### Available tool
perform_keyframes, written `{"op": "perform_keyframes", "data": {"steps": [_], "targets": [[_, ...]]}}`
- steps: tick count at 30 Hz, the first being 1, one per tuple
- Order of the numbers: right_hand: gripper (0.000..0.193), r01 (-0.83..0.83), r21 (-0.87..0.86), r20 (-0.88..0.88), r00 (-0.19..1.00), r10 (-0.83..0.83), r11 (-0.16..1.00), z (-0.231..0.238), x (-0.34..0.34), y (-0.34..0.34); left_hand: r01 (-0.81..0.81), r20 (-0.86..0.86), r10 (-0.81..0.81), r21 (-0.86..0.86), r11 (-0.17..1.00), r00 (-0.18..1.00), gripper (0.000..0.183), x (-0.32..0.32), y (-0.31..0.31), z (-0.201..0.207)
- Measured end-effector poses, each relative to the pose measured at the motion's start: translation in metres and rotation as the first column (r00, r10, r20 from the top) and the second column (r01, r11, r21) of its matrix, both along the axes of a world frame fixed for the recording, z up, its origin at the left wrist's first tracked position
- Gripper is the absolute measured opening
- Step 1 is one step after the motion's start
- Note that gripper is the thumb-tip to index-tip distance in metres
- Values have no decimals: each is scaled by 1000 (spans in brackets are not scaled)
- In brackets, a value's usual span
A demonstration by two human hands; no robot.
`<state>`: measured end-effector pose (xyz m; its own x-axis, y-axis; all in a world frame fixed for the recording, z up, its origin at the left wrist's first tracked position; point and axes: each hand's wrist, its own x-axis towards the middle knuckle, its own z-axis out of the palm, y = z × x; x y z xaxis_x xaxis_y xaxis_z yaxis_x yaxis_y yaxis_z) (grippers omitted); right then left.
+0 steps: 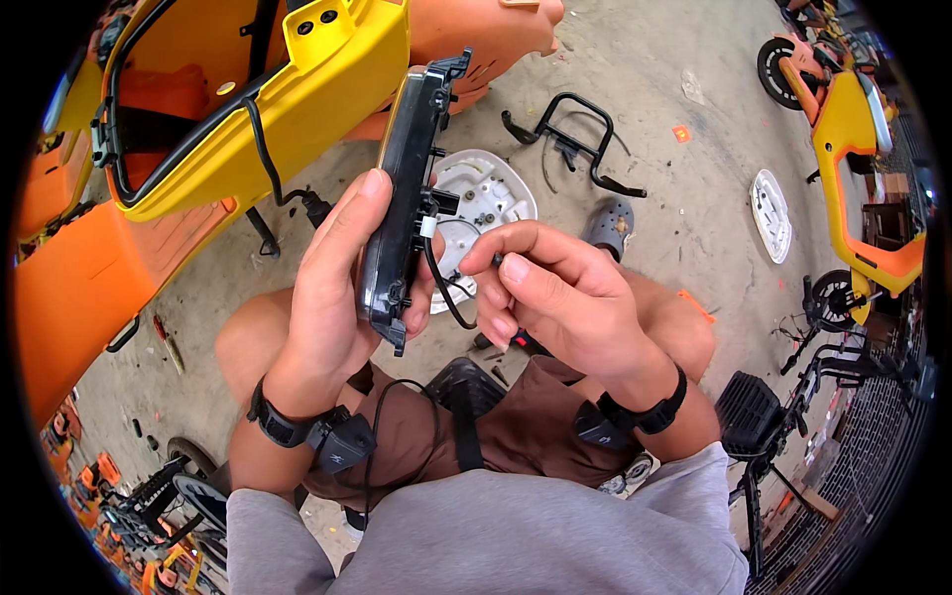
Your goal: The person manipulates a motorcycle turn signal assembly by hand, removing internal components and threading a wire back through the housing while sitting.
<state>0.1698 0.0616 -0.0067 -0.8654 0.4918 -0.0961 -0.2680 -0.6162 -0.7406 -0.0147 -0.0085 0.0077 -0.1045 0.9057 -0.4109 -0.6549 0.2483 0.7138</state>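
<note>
My left hand (332, 263) is wrapped round a long black scooter light (402, 198) with a glossy clear lens, held upright above my lap. Its black back, with clips and pegs, faces right. From a white connector (428, 227) on that back, a short black cable (448, 302) curves down toward my right hand (575, 297). Between thumb and forefinger, my right hand pinches a small black piece (498, 260), too small to name. The other right fingers are curled, and the cable's lower end runs close beside them.
A yellow and orange scooter body (337, 99) stands close on the left. White plastic covers (511, 183) and a black tubular bracket (580, 144) lie on the concrete floor ahead. A screwdriver (169, 345) lies at left. Another yellow scooter (843, 149) stands at right, above a black frame (759, 426).
</note>
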Motion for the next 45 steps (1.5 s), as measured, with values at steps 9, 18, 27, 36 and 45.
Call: {"op": "perform_keyframes", "data": {"steps": [9, 18, 27, 36, 45], "targets": [[24, 60, -22, 54, 997, -59, 998, -2, -2, -3, 0, -5, 0, -12, 1000, 1000, 45, 0, 0, -1], [25, 56, 12, 41, 998, -56, 998, -5, 1, 0, 4, -38, -5, -20, 1000, 999, 45, 1, 0, -1], [39, 23, -223, 79, 997, -6, 974, 6, -4, 2, -8, -51, 7, -38, 999, 999, 44, 2, -1, -2], [31, -10, -29, -9, 1000, 10, 1000, -3, -4, 3, -4, -44, 3, -15, 1000, 999, 44, 2, 0, -2], [26, 41, 113, 129, 990, -55, 993, 4, -2, 1, -20, -53, 18, -36, 999, 998, 44, -1, -1, -2]]}}
